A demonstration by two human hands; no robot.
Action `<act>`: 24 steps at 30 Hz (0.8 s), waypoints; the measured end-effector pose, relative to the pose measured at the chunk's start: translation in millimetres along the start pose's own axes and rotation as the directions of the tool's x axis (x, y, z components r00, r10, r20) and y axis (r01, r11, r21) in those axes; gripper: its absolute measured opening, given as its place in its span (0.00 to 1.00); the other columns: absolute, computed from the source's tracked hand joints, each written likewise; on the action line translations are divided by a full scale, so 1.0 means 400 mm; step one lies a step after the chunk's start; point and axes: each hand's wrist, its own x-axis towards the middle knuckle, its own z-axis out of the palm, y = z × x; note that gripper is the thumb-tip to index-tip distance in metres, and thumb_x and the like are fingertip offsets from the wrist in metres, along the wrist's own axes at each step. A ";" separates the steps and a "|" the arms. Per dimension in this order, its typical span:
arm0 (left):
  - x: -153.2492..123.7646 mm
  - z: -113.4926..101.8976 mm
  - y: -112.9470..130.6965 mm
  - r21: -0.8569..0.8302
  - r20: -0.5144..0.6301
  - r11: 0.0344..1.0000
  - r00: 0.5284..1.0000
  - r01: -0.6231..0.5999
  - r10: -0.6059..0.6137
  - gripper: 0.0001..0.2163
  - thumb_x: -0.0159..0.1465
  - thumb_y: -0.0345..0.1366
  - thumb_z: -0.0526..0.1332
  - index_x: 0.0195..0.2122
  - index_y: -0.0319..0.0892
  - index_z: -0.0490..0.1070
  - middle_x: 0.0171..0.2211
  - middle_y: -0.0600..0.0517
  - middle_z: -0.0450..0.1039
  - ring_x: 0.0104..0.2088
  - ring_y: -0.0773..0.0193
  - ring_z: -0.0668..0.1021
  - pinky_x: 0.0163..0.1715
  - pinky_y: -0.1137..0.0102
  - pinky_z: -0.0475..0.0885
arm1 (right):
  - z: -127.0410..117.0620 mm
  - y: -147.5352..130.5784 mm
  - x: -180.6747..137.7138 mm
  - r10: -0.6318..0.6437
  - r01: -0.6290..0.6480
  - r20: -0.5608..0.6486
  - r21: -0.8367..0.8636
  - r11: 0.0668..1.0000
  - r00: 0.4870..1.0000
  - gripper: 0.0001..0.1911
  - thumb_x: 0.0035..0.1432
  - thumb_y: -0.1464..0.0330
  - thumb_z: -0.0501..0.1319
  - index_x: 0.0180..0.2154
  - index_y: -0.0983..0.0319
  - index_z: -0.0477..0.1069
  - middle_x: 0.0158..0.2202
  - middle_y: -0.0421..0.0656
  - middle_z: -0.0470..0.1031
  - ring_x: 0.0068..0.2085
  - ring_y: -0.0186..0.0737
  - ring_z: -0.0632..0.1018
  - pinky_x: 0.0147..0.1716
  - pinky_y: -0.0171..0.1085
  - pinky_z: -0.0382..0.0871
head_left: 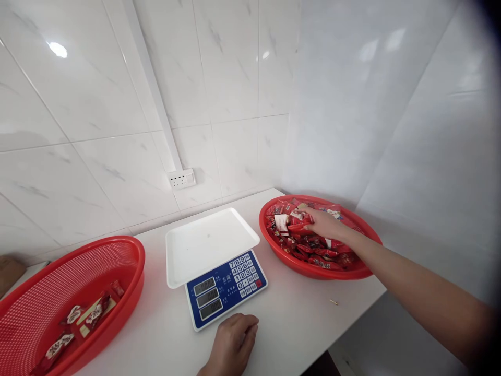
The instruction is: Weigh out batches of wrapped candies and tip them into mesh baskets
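Note:
My right hand [323,223] reaches into the red basket [319,271] on the right, which is heaped with red-wrapped snack packets [309,245]. Its fingers are closed on a few of the packets near the pile's top. My left hand [234,342] rests palm down on the white counter just in front of the scale [226,288], fingers loosely curled and holding nothing. The scale has a blue keypad panel and a bare white weighing tray [207,243].
A second red basket [74,261] at the left holds only a few packets [88,316]. A wall socket [181,179] sits on the tiled wall behind the scale. The counter's front edge runs close to my left hand, and a small speck [333,302] lies near it.

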 end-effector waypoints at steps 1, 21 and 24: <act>0.000 -0.001 -0.001 -0.009 -0.008 1.000 1.000 0.006 -0.007 0.09 0.64 0.36 0.51 0.37 0.46 0.71 0.29 0.52 0.76 0.28 0.64 0.78 0.28 0.74 0.73 | -0.017 -0.004 -0.005 0.007 -0.007 -0.011 0.024 1.000 1.000 0.28 0.52 0.75 0.56 0.56 0.62 0.59 0.52 0.49 0.68 0.49 0.48 0.71 0.46 0.40 0.63; 0.002 -0.019 -0.002 -0.013 0.033 0.998 0.998 0.054 -0.054 0.08 0.64 0.34 0.52 0.38 0.44 0.70 0.32 0.52 0.76 0.31 0.66 0.77 0.31 0.76 0.71 | -0.072 -0.047 -0.026 0.145 -0.132 0.022 0.566 0.814 0.989 0.11 0.53 0.66 0.59 0.40 0.60 0.67 0.37 0.43 0.74 0.36 0.36 0.75 0.28 0.30 0.71; 0.001 -0.018 0.001 -0.013 0.048 0.998 0.997 0.055 -0.055 0.08 0.64 0.33 0.52 0.38 0.45 0.71 0.32 0.52 0.76 0.32 0.66 0.77 0.32 0.76 0.71 | -0.074 -0.131 -0.018 0.094 -0.098 0.046 0.732 0.674 0.995 0.12 0.52 0.69 0.60 0.41 0.59 0.67 0.34 0.41 0.74 0.32 0.34 0.75 0.27 0.31 0.72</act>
